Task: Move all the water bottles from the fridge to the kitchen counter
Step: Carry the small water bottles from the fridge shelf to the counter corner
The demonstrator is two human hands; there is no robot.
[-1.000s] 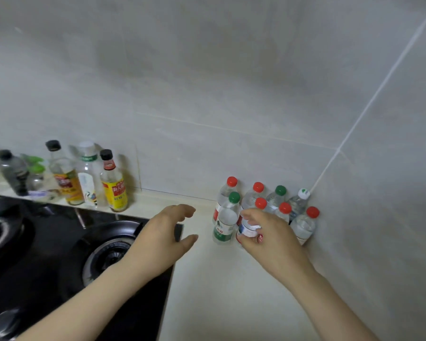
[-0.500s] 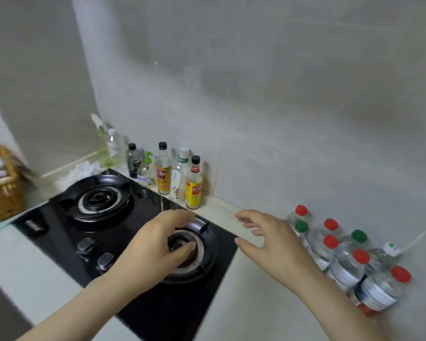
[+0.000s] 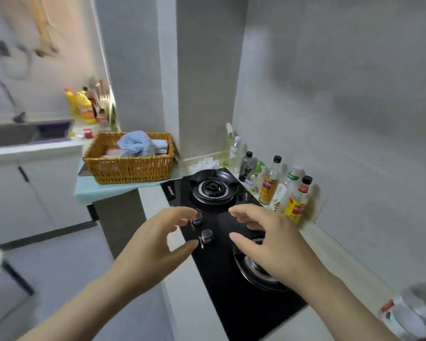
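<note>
Water bottles [image 3: 413, 313] on counter [image 3: 342, 259]

- We record the hob [image 3: 221, 279] as glossy black, with silver-grey knobs [image 3: 207, 236].
- We record the basket [image 3: 130, 169] as golden-brown wicker in a woven pattern; the cloth [image 3: 135, 143] inside it is light blue.
- We read the mat [image 3: 103, 190] under the basket as pale teal.
- We read the water bottles [image 3: 413, 313] as clear, with red and green caps; blur hides their labels.
- The nearest sauce bottle [image 3: 296, 207] carries a yellow label, a red neck band and a black cap.
- The detergent bottles [image 3: 84, 108] are yellow and orange.
- We record the wall [image 3: 342, 94] as pale grey tile and the counter [image 3: 335, 257] as cream.
</note>
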